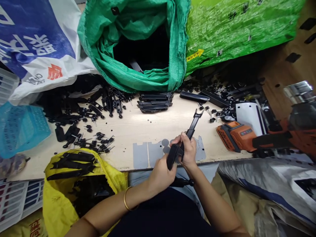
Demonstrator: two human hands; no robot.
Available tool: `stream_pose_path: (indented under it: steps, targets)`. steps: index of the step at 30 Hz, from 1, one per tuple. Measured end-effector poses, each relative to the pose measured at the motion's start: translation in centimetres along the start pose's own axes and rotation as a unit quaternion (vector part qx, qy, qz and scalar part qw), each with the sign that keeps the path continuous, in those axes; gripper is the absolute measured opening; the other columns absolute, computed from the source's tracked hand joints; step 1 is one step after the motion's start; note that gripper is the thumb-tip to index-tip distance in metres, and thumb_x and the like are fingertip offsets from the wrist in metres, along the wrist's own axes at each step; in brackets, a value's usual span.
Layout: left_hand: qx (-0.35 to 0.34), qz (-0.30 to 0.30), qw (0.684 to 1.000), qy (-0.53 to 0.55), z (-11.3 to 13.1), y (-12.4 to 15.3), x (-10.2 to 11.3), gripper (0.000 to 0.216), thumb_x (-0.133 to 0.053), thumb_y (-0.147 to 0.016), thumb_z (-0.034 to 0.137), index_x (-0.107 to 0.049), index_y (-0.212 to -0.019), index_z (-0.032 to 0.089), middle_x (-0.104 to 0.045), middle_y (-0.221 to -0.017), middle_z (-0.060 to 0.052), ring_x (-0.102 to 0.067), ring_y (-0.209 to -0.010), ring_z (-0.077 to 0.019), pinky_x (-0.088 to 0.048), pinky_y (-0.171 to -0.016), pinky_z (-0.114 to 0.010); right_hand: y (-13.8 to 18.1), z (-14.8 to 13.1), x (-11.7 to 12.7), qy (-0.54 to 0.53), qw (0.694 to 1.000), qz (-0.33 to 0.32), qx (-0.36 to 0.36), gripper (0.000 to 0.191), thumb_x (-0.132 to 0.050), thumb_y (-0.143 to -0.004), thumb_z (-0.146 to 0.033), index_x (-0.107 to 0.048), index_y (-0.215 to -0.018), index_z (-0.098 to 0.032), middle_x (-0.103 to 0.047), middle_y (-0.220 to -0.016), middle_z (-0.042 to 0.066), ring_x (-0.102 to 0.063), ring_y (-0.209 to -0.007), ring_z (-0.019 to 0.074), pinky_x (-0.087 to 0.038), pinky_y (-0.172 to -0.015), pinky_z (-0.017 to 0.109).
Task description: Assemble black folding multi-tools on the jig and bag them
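Near the table's front edge, both hands grip a black plastic arm with a forked tip [195,121]. My right hand [189,151] is closed round its middle, and the fork points up and away from me. My left hand [161,174] is wrapped round a thicker black section [172,157] at the near end. Whether the two sections are one joined piece, I cannot tell. Under the hands lie flat grey templates [140,155] on the wooden tabletop [120,126]. A short stack of similar black arms [155,102] lies further back. Another black part [182,182] shows below my wrists.
A green sack [98,42] gapes open at the back. Loose black parts and screws [98,141] litter the left side. A yellow bag [58,191] holding black pieces hangs front left, near a blue basket [22,128]. An orange battery-powered tool [237,135] lies right.
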State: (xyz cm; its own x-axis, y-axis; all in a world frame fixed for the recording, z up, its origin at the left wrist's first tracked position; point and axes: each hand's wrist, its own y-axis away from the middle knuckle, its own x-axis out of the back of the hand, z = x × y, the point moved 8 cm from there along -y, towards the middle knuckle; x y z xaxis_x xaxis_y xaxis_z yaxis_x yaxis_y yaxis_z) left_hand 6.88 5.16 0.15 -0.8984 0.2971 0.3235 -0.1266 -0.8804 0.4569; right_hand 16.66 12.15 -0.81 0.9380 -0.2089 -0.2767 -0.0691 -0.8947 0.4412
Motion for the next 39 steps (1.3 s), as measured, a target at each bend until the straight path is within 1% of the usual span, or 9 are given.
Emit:
stream_pose_path:
  steps: [3, 11, 18, 21, 23, 27, 32, 35, 39]
  targets:
    - [-0.009, -0.035, 0.999, -0.008, 0.0, 0.0, 0.0, 0.013, -0.05, -0.082, 0.023, -0.055, -0.091, 0.016, -0.061, -0.07, -0.004, -0.055, -0.057, -0.0142, -0.042, -0.055, -0.024, -0.2, 0.8, -1.0, 0.007, 0.998, -0.042, -0.043, 0.041, -0.058, -0.076, -0.049, -0.058, -0.05, -0.017, -0.058, -0.045, 0.002, -0.053, -0.04, 0.0126, -0.042, -0.042, 0.025]
    - [0.026, -0.021, 0.997, -0.071, -0.6, -0.5, 0.6, 0.011, -0.049, -0.083, 0.022, -0.053, -0.092, 0.019, -0.066, -0.074, -0.007, -0.061, -0.06, -0.019, -0.044, -0.057, -0.027, -0.3, 0.9, -0.9, -0.048, 0.998, -0.023, 0.025, 0.041, -0.05, -0.084, -0.045, -0.053, -0.052, -0.019, -0.056, -0.049, 0.0, -0.054, -0.047, 0.0122, -0.043, -0.047, 0.025]
    - [0.007, -0.041, 0.982, -0.182, -0.1, -2.2, 1.2, 0.015, -0.051, -0.081, 0.019, -0.054, -0.096, 0.017, -0.066, -0.076, -0.009, -0.065, -0.066, -0.0233, -0.043, -0.056, -0.028, -1.0, 0.7, -0.3, -0.109, 0.989, 0.061, 0.073, 0.034, -0.049, -0.082, -0.047, -0.046, -0.059, -0.022, -0.053, -0.052, -0.003, -0.054, -0.05, 0.0124, -0.046, -0.052, 0.026]
    - [-0.032, -0.085, 0.971, -0.222, 0.1, -4.3, 2.1, 0.018, -0.051, -0.085, 0.026, -0.056, -0.1, 0.019, -0.066, -0.077, -0.006, -0.064, -0.067, -0.0211, -0.045, -0.058, -0.028, -1.8, 1.2, 1.5, -0.03, 0.995, 0.079, 0.056, 0.038, -0.047, -0.082, -0.053, -0.052, -0.062, -0.022, -0.061, -0.06, 0.001, -0.058, -0.056, 0.0144, -0.048, -0.056, 0.028]
    - [-0.08, -0.09, 0.951, -0.286, 0.4, -5.9, 3.2, 0.024, -0.054, -0.085, 0.03, -0.057, -0.106, 0.019, -0.066, -0.086, -0.007, -0.064, -0.078, -0.023, -0.047, -0.066, -0.03, -2.1, 1.9, 2.8, 0.101, 0.995, 0.02, -0.014, 0.043, -0.049, -0.079, -0.061, -0.055, -0.063, -0.022, -0.063, -0.061, 0.003, -0.059, -0.056, 0.0171, -0.048, -0.056, 0.031]
    - [-0.221, -0.016, 0.893, -0.392, 1.5, -7.4, 5.4, 0.05, -0.063, -0.08, 0.025, -0.047, -0.126, 0.016, -0.056, -0.119, -0.014, -0.05, -0.114, -0.0294, -0.04, -0.095, -0.043, -0.9, 1.5, 5.5, 0.381, 0.911, -0.137, -0.081, 0.047, -0.049, -0.078, -0.063, -0.055, -0.06, -0.019, -0.062, -0.055, 0.005, -0.057, -0.049, 0.0179, -0.046, -0.051, 0.031]
    - [-0.309, -0.013, 0.874, -0.374, 0.8, -7.3, 4.5, 0.035, -0.051, -0.089, 0.022, -0.047, -0.123, 0.017, -0.059, -0.114, -0.009, -0.053, -0.107, -0.0221, -0.041, -0.094, -0.038, -0.6, -3.6, 2.9, 0.577, 0.763, -0.12, 0.264, 0.032, -0.058, -0.081, -0.046, -0.06, -0.097, -0.019, -0.066, -0.097, 0.011, -0.06, -0.094, 0.0272, -0.046, -0.082, 0.041]
    - [-0.332, 0.001, 0.862, -0.384, 0.6, -7.6, 4.2, 0.029, -0.05, -0.089, 0.021, -0.05, -0.118, 0.018, -0.062, -0.11, -0.007, -0.055, -0.103, -0.0215, -0.043, -0.09, -0.037, -1.1, -2.1, 0.1, 0.623, 0.681, -0.208, 0.323, 0.04, -0.059, -0.082, -0.041, -0.053, -0.117, -0.022, -0.063, -0.11, 0.012, -0.057, -0.101, 0.0298, -0.045, -0.086, 0.046]
    - [-0.346, 0.007, 0.847, -0.403, 0.8, -8.2, 4.3, 0.028, -0.05, -0.089, 0.018, -0.052, -0.116, 0.017, -0.063, -0.106, -0.007, -0.056, -0.1, -0.0199, -0.044, -0.088, -0.035, -3.5, -2.9, 1.4, 0.612, 0.686, -0.209, 0.332, 0.041, -0.055, -0.084, -0.044, -0.051, -0.121, -0.025, -0.062, -0.108, 0.009, -0.056, -0.099, 0.027, -0.046, -0.083, 0.042]
